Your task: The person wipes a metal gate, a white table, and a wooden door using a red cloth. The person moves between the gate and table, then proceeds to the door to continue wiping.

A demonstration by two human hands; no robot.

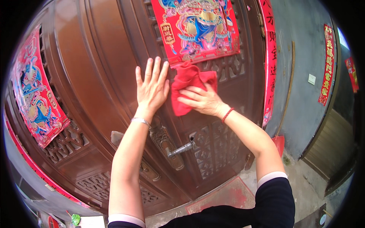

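Note:
My right hand [201,99] presses a bunched red cloth [184,78] against the brown door [105,85], just below a red printed door poster [204,28]. The cloth's upper edge meets the poster's lower edge. To the left, my left hand [152,85] rests flat on the door with fingers spread, holding nothing. Below my hands, the door carries a metal lever handle [181,149] on an ornate plate [168,142]. Carved lattice panels [215,151] fill parts of the door.
A second door poster [40,99] hangs at the left. Red paper strips with writing [270,57] line the door frame. A long wooden handle [288,85] with a red dustpan-like end [279,144] leans on the grey wall [302,114]. A worn red mat [225,196] lies at the threshold.

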